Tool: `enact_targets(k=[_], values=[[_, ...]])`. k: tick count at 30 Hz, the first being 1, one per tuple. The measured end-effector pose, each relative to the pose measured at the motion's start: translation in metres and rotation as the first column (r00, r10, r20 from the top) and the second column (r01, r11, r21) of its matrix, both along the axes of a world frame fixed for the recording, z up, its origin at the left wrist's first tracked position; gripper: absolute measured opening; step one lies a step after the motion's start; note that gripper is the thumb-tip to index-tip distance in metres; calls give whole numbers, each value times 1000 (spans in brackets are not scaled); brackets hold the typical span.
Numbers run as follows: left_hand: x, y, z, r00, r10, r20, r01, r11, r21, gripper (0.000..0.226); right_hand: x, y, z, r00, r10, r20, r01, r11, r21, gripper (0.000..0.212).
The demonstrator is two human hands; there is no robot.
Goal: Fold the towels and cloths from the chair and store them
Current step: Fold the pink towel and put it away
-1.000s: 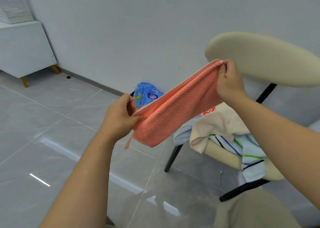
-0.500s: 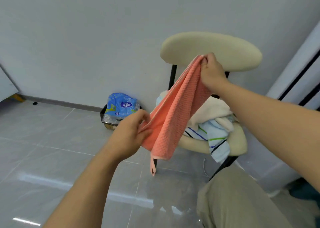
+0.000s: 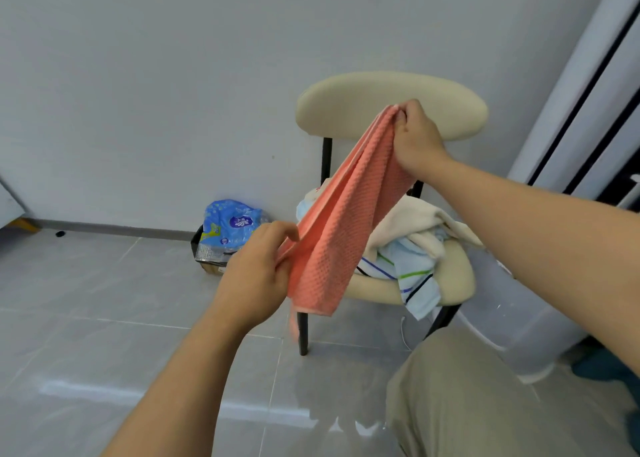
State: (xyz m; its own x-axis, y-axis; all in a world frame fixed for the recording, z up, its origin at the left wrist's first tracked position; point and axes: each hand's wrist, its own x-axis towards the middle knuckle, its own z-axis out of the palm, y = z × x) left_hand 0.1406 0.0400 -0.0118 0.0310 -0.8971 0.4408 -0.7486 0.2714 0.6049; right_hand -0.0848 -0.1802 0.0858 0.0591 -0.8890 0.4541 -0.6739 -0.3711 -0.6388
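The room has a grey tiled floor (image 3: pixel 104 300) and a plain pale wall (image 3: pixel 156 92). Closest, at the bottom right, is a knee (image 3: pixel 467 397) in tan trousers.

Past the knee, two bare arms reach out. The left hand (image 3: pixel 256 280) is low, and its fingers and thumb pinch the towel (image 3: pixel 339 221) near its bottom end. The right hand (image 3: pixel 415 137) is higher up and grips the top end in a closed fist.

The towel is pinky orange with a bumpy pattern of little squares. It is folded into a long band and held up in the air, in front of the chair (image 3: pixel 391 106). Its long side slopes from the top right down to the bottom left. The bottom end hangs loose below the left hand, and a thin blurry strip dangles under it.

The chair behind has a cream back, a cream seat and thin black legs. On the seat lies a messy pile: a cream cloth (image 3: pixel 415 221) on top and a pale blue striped towel (image 3: pixel 415 276) that hangs over the front edge of the seat.

Farther back, on the floor by the wall, sits a low dark box (image 3: pixel 207 259). A blue plastic pack (image 3: pixel 232 224) is in it and sticks out over the top.
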Motion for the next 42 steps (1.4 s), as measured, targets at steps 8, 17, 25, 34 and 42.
enact_targets(k=[8,17,25,34,42], values=[[-4,2,5,989,-128,71,119,987,112,52,-12,-3,5,999,-31,32,30,999,33,31],[-20,-12,-17,980,108,169,-149,956,254,57,-12,0,6,1000,19,-1,-19,1000,-22,29],[-32,-25,-35,919,199,342,-249,962,109,29,-14,2,14,998,33,-47,-36,996,-80,27],[-10,-15,-2,874,75,-481,29,978,205,42,-51,-3,0,998,-58,-3,58,997,59,30],[12,-17,-3,789,283,-545,-165,953,256,19,-61,13,-20,995,-38,-93,39,999,14,31]])
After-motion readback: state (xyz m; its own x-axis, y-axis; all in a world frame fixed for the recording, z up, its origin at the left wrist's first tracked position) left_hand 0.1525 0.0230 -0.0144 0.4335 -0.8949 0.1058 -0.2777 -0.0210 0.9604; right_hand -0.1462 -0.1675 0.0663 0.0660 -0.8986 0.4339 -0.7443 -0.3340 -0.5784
